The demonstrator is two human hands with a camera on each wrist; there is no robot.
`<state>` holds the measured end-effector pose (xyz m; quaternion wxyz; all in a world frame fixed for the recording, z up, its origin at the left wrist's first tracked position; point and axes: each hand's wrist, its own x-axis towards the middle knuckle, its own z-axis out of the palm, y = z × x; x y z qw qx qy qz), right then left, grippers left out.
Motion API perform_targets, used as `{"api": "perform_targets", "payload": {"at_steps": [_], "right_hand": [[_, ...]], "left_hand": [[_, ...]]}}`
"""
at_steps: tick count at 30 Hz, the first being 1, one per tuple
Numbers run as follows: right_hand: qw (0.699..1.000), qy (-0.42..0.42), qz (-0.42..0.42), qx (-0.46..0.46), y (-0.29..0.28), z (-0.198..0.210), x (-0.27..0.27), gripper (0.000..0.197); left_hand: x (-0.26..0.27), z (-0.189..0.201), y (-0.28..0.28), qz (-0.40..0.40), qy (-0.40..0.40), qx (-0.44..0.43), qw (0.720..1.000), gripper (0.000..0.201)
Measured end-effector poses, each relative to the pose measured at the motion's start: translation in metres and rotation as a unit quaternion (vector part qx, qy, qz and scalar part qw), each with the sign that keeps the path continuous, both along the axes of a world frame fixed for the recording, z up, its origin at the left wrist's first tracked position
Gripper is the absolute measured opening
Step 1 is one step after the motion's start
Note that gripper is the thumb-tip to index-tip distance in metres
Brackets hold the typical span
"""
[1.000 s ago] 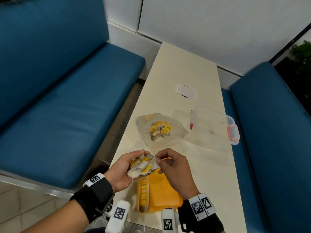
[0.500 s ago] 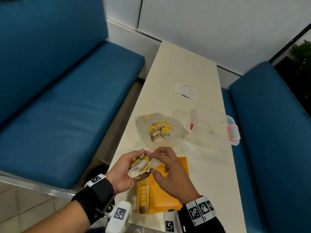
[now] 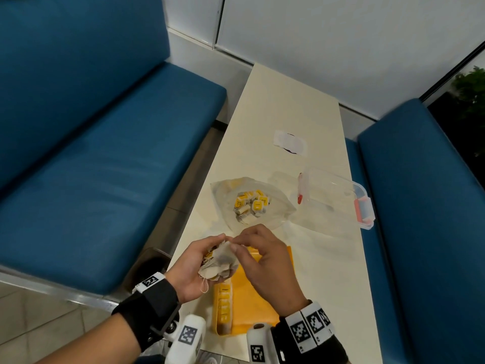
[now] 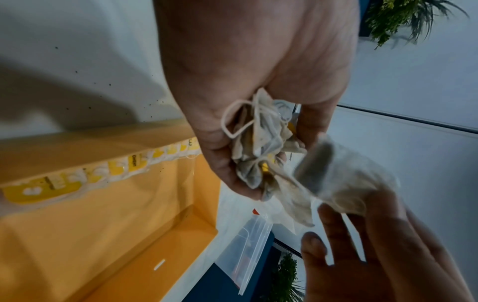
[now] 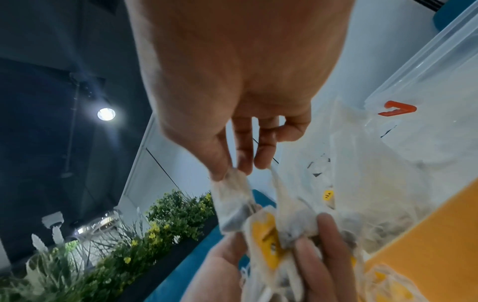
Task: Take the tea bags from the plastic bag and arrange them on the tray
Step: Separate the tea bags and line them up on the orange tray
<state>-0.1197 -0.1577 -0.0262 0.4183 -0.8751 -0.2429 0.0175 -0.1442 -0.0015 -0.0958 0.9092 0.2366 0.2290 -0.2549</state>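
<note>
My left hand (image 3: 195, 261) cups a bunch of tea bags (image 3: 219, 265) with yellow tags and loose strings, just above the near left corner of the orange tray (image 3: 259, 308). My right hand (image 3: 258, 252) pinches the top edge of one tea bag (image 4: 344, 183) between thumb and forefinger, partly pulled out of the bunch (image 4: 261, 143). A row of tea bags (image 3: 224, 302) lies along the tray's left side. Farther up the table, the clear plastic bag (image 3: 252, 203) holds several more tea bags (image 3: 252, 203).
A clear plastic box (image 3: 336, 198) with red clasps stands right of the bag. A small white packet (image 3: 290, 141) lies farther up the cream table (image 3: 288, 106). Blue benches (image 3: 105, 166) flank the table on both sides.
My right hand has shifted up and left over the bunch and taken hold of one tea bag's top edge. The bunch has turned in my left hand, so fewer yellow tags show.
</note>
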Motion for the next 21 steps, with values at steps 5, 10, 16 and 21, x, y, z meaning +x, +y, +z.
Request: {"api": "perform_targets", "payload": {"at_steps": [5, 10, 16, 21], "right_hand": [[0.995, 0.028, -0.080, 0.048, -0.009, 0.020, 0.015, 0.030], [0.993, 0.041, -0.105, 0.024, -0.031, 0.021, 0.026, 0.028], [0.978, 0.158, -0.131, -0.044, -0.049, 0.003, 0.027, 0.031], [0.969, 0.163, -0.090, -0.159, -0.056, -0.017, 0.025, 0.037]], "left_hand": [[0.001, -0.001, 0.006, 0.022, 0.002, 0.008, 1.000, 0.024], [0.000, -0.006, 0.018, 0.041, 0.001, 0.010, 0.999, 0.023], [-0.003, -0.006, 0.031, 0.061, 0.005, 0.036, 0.997, 0.023], [-0.004, -0.009, 0.038, 0.071, 0.011, 0.049, 0.996, 0.023]]}}
